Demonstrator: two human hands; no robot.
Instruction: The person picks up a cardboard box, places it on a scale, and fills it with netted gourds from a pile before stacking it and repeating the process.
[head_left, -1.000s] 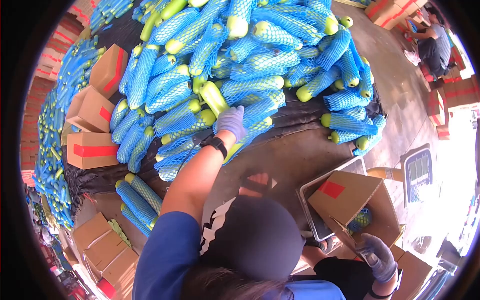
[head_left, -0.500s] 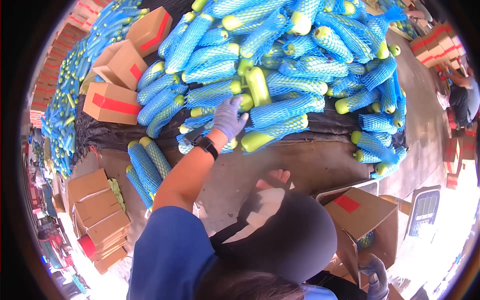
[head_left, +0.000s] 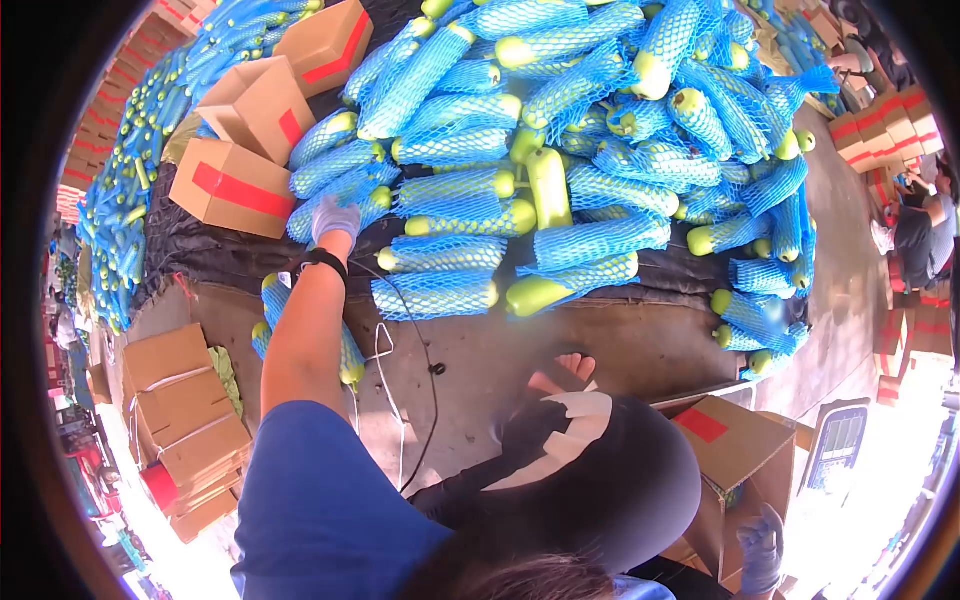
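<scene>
My left hand [head_left: 336,218], in a grey glove, reaches onto the lower left of the heap, at a green gourd in blue foam net [head_left: 350,188]; its fingers are partly hidden, so its grip is unclear. Right of it more netted gourds [head_left: 445,253] lie in rows, with one bare green gourd [head_left: 549,188] among them. My right hand [head_left: 762,549], also gloved, is at the lower right beside an open cardboard box [head_left: 740,440]. Its fingers are partly raised and apart, with nothing seen in them.
Cardboard boxes with red tape [head_left: 232,188] stand left of the heap. Flattened cartons [head_left: 180,400] are stacked at the lower left. A black cable [head_left: 434,340] runs over the floor. A scale display [head_left: 840,437] stands at the right, and another person [head_left: 922,235] is farther back.
My left hand has moved left, from the middle gourds to those near the boxes. The cable on the floor now shows. My right hand has shifted slightly, and the view has shifted a little.
</scene>
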